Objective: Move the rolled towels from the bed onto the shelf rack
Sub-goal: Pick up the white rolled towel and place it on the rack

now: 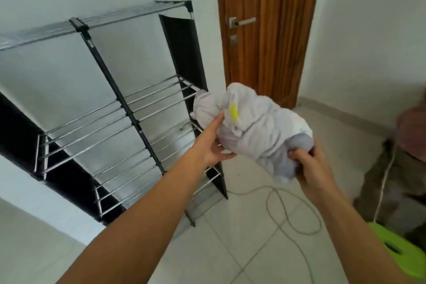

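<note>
Left grip: the left hand [213, 145] is supporting the rolled towel [251, 130] from its left side, fingers stretched along the cloth and thumb tucked beneath.
Right grip: the right hand [311, 168] is curling its fingers and thumb round the towel's lower right end, pinching the grey fold there.
Towels, count: one rolled towel is being held in the air between the two hands; it is white and pale grey with one yellow patch near its middle.
Towel, place: it is hanging just right of the shelf rack [129, 110], level with the rack's middle tiers, not resting on any rail.
Shelf rack, count: one rack with black posts, dark side panels and silver rails is standing to the left of the hands, against the white wall; its tiers are showing only bare rails.
Beyond the hands: one brown wooden door [267, 30] with one metal handle [242, 22] is standing behind the towel.
Below the hands: one pale cable [292, 212] is looping over the tiled floor [242, 249].
Far right: one green object [396, 249] is lying at the lower right edge.
</note>
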Available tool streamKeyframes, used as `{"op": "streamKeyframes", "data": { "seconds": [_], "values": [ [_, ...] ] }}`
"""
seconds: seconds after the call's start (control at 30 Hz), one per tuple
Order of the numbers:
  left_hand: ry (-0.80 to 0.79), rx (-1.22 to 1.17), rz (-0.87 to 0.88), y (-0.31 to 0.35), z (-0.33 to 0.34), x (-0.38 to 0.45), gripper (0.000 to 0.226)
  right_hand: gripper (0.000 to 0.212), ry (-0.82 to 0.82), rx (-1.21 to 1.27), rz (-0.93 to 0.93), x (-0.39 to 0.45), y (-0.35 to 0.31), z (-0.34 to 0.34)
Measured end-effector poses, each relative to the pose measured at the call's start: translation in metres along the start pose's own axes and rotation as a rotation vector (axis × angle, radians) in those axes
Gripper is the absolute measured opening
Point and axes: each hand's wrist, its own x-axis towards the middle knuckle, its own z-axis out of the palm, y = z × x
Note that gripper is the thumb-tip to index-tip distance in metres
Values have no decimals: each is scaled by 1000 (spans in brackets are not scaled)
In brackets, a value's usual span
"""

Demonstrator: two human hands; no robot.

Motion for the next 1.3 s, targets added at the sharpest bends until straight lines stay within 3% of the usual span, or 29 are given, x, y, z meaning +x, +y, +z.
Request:
{"op": "streamKeyframes", "data": {
  "seconds": [0.03,0.07,0.23,0.6,0.73,0.87,1.0,1.13,1.3],
  "values": [
    [37,-25,30,11,-5,9,64,87,-60,-54,13,19,-4,11],
    [66,-45,48,21,-11,17,66,98,-113,-73,19,36,-7,21],
    [155,-132,175,82,-33,53,61,63,-232,-199,-84,99,-18,80],
    [90,-54,187,213,-110,174,48,81,-297,-438,-267,216,-5,224],
    [93,-127,190,249,-125,209,43,77,-284,-625,-468,252,0,268],
    [308,-141,210,273,-141,241,27,73,-306,-885,-690,284,11,296],
    [402,-90,221,263,-156,254,30,70,-348,-1081,-697,306,31,305],
    [464,-70,358,259,-155,250,29,74,-335,-1135,-665,309,46,306],
    [675,323,610,277,-131,232,38,73,-314,-1146,-627,298,44,302]
  ]
}}
